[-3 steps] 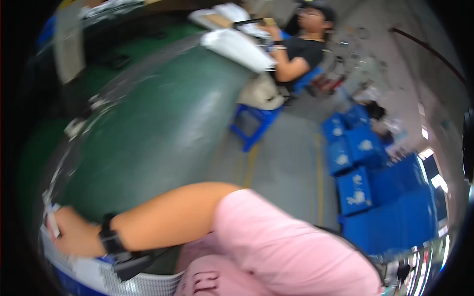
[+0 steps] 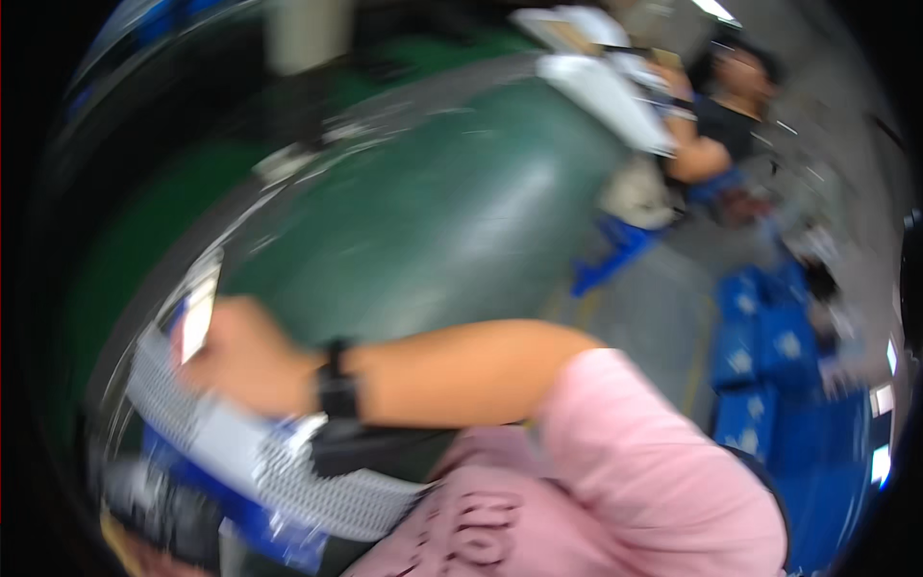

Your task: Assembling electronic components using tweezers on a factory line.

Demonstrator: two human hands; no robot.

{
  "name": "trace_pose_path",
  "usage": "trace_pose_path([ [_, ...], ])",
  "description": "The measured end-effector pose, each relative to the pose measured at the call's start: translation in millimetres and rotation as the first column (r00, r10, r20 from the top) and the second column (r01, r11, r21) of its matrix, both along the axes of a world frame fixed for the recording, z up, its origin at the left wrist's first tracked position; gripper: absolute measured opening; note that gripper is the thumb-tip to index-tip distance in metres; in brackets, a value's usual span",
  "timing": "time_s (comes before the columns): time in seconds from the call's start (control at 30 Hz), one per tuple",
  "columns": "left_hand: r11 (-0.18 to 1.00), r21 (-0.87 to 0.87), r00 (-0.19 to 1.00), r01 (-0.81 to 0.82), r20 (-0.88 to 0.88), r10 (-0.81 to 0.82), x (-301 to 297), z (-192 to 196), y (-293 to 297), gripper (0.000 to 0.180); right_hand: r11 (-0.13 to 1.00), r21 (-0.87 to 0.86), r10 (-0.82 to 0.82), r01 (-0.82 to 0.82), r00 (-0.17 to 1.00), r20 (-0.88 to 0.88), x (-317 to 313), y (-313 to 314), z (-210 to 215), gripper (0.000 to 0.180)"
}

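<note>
One hand (image 2: 245, 358), the right, is reaching left across a green table (image 2: 433, 221), closing on a small white card (image 2: 197, 322) at the table's left edge, above a white mesh basket (image 2: 288, 471). The left hand is showing nowhere.

This looks like a factory or workshop floor: a long green worktable (image 2: 452, 202) runs from the centre toward 1 o'clock, with a bare grey concrete floor (image 2: 644, 308) beside it. Stacked blue plastic crates (image 2: 769, 356) stand at 3 o'clock, and another person (image 2: 721, 125) sits working at 1 o'clock beside white trays (image 2: 606, 91).
</note>
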State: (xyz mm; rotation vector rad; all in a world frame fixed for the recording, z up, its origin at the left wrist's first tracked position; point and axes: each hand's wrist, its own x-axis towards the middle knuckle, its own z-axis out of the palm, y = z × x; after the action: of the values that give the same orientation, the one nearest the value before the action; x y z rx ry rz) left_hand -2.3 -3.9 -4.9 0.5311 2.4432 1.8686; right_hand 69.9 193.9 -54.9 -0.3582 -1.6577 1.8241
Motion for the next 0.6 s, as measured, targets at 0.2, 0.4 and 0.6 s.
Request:
trace_pose_path([
  [0.2,0.638,0.755,0.927,-0.150,0.332,-0.175,-32.9,-17.3,-24.0,0.035,0.976,-0.131,0.192,-0.176,0.974,0.119,-4.4,-10.5,13.7,0.008],
  [0.4,0.557,0.830,0.860,0.025,0.266,-0.436,-25.4,1.2,-16.9,0.032,0.968,-0.156,0.222,-0.198,0.962,0.160,-14.1,-15.0,23.0,0.007],
  [0.6,0.542,0.840,0.886,0.005,0.248,-0.392,-28.0,2.2,-20.2,0.032,0.961,-0.196,0.231,-0.194,0.955,0.187,-20.9,-18.5,18.9,0.008],
])
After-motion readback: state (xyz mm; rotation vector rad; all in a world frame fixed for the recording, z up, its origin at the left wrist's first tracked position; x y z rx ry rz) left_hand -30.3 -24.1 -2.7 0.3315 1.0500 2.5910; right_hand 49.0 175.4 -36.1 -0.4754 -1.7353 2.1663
